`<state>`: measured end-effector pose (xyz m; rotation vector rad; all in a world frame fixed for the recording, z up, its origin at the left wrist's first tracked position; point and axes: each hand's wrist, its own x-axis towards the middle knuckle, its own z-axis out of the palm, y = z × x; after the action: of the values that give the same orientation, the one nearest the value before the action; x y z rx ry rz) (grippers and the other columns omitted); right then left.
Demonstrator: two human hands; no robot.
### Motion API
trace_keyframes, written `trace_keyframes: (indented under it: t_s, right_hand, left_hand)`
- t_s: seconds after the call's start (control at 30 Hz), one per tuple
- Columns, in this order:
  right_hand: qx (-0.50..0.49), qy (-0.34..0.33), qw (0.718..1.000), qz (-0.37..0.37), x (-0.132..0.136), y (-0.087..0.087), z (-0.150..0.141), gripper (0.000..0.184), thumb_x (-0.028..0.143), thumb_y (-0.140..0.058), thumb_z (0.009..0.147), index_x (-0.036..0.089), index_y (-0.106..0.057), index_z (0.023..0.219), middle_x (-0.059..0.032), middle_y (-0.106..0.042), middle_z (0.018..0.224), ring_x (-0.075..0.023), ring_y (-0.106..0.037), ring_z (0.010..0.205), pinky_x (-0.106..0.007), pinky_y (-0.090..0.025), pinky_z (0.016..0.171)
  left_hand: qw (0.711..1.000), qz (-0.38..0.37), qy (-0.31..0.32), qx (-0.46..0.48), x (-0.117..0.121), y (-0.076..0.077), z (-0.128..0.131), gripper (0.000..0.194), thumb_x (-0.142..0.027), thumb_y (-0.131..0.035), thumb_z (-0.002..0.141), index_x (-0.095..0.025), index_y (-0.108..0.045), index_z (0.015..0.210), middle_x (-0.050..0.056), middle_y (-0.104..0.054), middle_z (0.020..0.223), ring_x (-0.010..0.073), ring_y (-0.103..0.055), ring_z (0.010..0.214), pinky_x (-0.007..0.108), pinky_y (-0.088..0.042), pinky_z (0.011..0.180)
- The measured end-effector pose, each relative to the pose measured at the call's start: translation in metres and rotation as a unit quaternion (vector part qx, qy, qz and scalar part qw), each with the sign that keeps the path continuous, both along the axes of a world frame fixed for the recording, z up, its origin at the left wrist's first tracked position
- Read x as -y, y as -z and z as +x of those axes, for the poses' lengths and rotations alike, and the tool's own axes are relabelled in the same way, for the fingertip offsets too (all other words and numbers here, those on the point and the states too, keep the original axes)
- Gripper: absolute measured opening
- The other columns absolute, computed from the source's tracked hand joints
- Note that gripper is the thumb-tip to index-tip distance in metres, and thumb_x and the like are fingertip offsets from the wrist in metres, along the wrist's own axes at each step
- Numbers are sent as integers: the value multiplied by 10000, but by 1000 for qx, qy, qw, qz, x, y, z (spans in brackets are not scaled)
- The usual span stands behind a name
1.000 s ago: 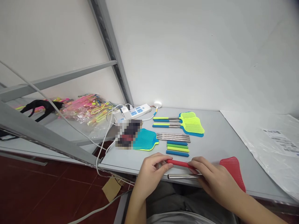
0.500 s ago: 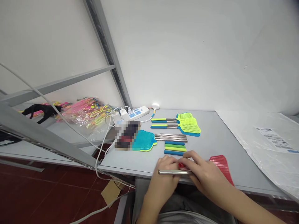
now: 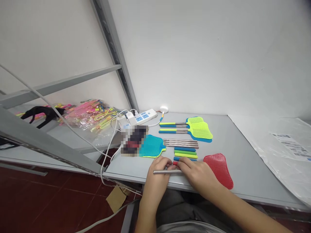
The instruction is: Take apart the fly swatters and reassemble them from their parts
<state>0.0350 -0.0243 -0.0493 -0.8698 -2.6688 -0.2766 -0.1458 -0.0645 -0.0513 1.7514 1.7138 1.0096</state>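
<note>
My left hand [image 3: 159,170] pinches a silver metal rod [image 3: 165,171] that sticks out to the left over the front of the grey table [image 3: 233,145]. Close against it, my right hand [image 3: 198,173] is closed over a red grip [image 3: 175,163], of which only the tip shows. A red mesh swatter head [image 3: 218,168] lies just right of my right hand. Beyond my hands lie loose blue and green grips [image 3: 185,153], bare metal rods [image 3: 181,143] and a blue swatter head [image 3: 152,145].
Two finished yellow-and-blue swatters [image 3: 191,128] lie further back. A white power strip [image 3: 142,116] with cables sits at the back left. Clear plastic bags [image 3: 279,145] cover the table's right side. A grey shelf frame [image 3: 48,142] with pink packets [image 3: 89,111] stands to the left.
Both hands came together and shifted left and away from the table edge. The red grip went from fully exposed to almost covered, the rod now pokes out left, and the red head moved left with them.
</note>
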Motion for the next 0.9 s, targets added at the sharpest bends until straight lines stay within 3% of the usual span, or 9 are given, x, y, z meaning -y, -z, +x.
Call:
trace_keyframes:
  t_s: [0.23,0.43,0.7,0.9]
  right_hand:
    - [8,56,998,15,8,-2,31,264,79,-441,887,202,-616,1041,-27,-646,938,-109,-507,489,-303,-250,466]
    - [35,117,992,19,6,9,64,226,178,-451,944,231,-611,1094,-10,-628,949,-112,-499,463,-311,-244,450]
    - [33,138,990,14,6,16,69,222,251,-420,991,224,-633,1046,-8,-614,879,-117,-515,475,-319,-207,458]
    - [4,156,987,25,4,17,66,340,412,-397,1013,201,-656,953,-5,-599,780,-100,-512,459,-307,-174,455]
  left_hand:
    - [999,27,-13,-34,-1,6,7,81,-205,-645,854,-220,-577,812,6,-611,862,201,-566,887,320,-423,775]
    - [996,36,-31,-75,-3,8,12,103,-128,-611,853,-221,-565,851,9,-600,875,205,-554,891,319,-416,774]
    - [995,32,-34,-88,-4,9,16,84,-148,-577,871,-226,-553,892,11,-591,886,209,-555,887,331,-425,778]
    - [994,39,-56,-89,-6,10,18,139,-264,-636,869,-227,-517,929,-1,-568,861,207,-566,857,333,-433,760]
